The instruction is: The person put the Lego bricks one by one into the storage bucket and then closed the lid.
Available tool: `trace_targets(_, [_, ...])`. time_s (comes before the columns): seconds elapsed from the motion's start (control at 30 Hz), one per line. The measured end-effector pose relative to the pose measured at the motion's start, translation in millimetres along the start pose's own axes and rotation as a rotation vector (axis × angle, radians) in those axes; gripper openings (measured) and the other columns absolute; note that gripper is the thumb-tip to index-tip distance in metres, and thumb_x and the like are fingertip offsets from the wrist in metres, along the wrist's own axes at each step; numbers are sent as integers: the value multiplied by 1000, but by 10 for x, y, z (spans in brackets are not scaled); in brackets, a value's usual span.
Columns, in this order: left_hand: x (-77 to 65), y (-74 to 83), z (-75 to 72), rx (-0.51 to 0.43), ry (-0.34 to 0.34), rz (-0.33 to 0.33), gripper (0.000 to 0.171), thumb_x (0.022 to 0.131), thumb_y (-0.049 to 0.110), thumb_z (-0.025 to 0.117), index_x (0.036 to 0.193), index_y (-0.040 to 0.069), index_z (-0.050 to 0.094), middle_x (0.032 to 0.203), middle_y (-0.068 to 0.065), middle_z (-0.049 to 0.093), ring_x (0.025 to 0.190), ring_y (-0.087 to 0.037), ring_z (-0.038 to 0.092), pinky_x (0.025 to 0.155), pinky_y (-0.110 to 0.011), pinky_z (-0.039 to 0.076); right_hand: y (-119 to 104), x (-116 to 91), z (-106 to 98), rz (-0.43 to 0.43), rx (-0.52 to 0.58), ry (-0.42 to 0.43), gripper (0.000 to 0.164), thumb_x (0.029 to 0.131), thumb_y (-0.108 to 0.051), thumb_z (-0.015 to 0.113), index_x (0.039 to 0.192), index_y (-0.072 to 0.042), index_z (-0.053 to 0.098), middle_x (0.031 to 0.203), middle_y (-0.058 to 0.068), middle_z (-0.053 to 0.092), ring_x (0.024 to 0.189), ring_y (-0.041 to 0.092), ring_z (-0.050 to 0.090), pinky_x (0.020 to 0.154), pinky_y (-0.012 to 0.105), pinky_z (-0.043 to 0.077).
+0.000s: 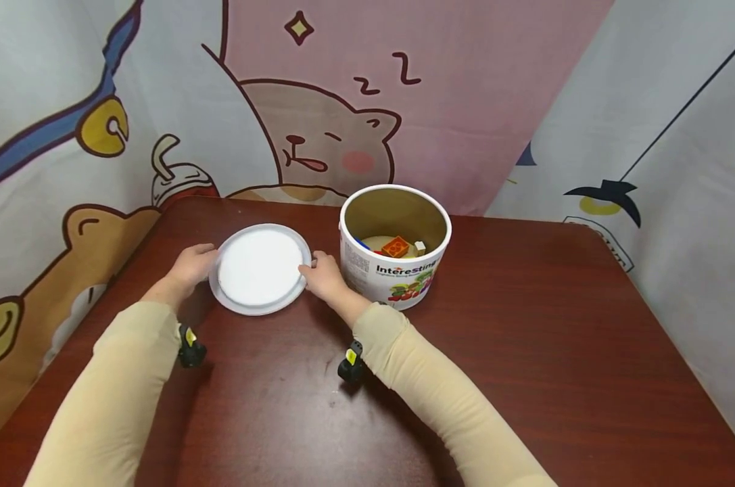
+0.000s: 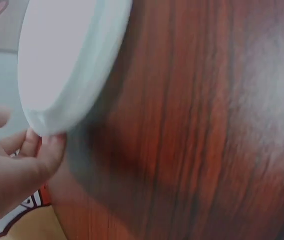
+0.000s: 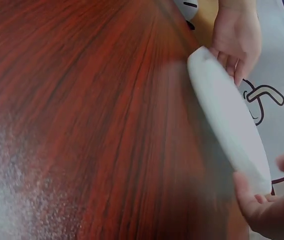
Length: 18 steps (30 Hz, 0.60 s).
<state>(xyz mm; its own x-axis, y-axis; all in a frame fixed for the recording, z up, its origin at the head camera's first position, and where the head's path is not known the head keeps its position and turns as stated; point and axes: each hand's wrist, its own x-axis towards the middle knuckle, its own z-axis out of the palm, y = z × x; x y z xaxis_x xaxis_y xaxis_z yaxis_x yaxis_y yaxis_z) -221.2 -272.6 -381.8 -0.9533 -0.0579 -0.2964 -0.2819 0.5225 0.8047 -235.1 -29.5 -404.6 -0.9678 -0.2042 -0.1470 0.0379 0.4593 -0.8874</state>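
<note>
A round white lid (image 1: 260,266), flat face up in the head view, lies between my two hands over the left part of the table. My left hand (image 1: 193,265) holds its left edge, fingertips at the rim (image 2: 77,112) in the left wrist view. At the opposite edge, my right hand (image 1: 324,276) grips the rim with the thumb on the near side. Just right of that hand stands an uncovered white bucket (image 1: 373,277) printed "Interesting". Inside it are colourful building blocks, including an orange block (image 1: 395,247) and a white block (image 1: 420,249).
The dark reddish-brown table (image 1: 525,352) extends to the right and toward me. Behind it hangs a cartoon-printed curtain (image 1: 464,88), which also runs along the left side. Each wrist carries a small black camera (image 1: 351,364).
</note>
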Motion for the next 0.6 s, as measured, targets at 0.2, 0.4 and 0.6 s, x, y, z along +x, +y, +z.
trace_targets(0.2, [44, -99, -105, 2, -10, 22, 47, 100, 16, 34, 142, -4, 32, 143, -29, 36, 116, -26, 46, 82, -20, 47, -117, -116, -115, -15, 63, 19, 36, 92, -2, 51, 127, 7, 51, 108, 24, 61, 54, 14, 54, 59, 25, 54])
trace_targets(0.4, [-5, -83, -231, 16, -9, 26, 48, 98, 19, 39, 142, 0, 36, 140, -25, 41, 91, -2, 51, 73, -12, 45, -204, -146, -108, -25, 71, 6, 42, 88, 1, 54, 129, 4, 48, 101, 22, 62, 55, 19, 57, 68, 38, 57])
trace_targets(0.6, [-71, -21, -409, -127, -11, 49, 53, 97, 25, 47, 143, 1, 35, 111, 8, 60, 82, 9, 53, 73, -12, 49, -401, -197, -170, -43, 80, -38, 50, 88, 1, 55, 137, -2, 40, 99, 20, 61, 78, 38, 67, 72, 40, 57])
